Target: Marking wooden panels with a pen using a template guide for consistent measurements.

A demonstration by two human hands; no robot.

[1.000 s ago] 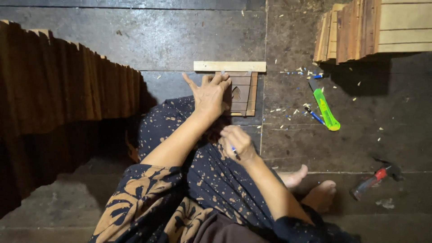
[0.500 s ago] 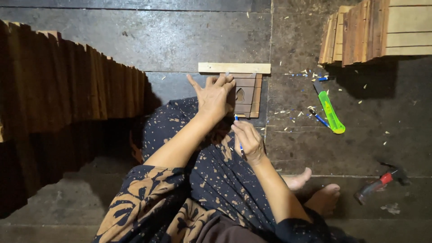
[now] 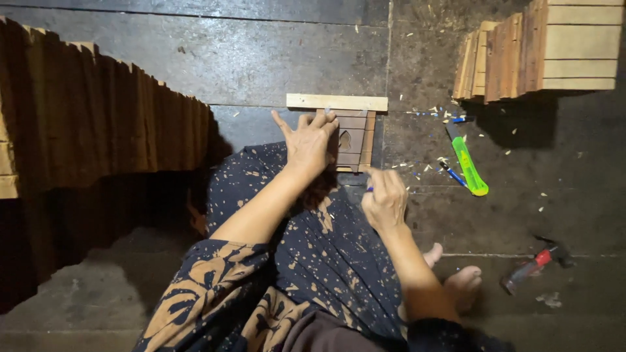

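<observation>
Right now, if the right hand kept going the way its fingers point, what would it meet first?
The right hand points up-left toward the small wooden frame under the left hand. It would likely meet the frame's lower edge first, though depth is unclear.

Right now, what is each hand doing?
Left hand: open, flat on the small wooden piece.
Right hand: closed on a blue pen.

just one view here, a head cam looking almost straight down from above the seated person's lap onto the dark floor [image 3: 195, 58]. it's fairly close: the small wooden panel [image 3: 355, 140] sits near frame centre, with forearms and feet running off the bottom edge. left of the panel a row of upright boards [image 3: 98, 124] fills the side, and to its upper right a stack of wooden pieces [image 3: 554, 52] is cut by the corner.
</observation>
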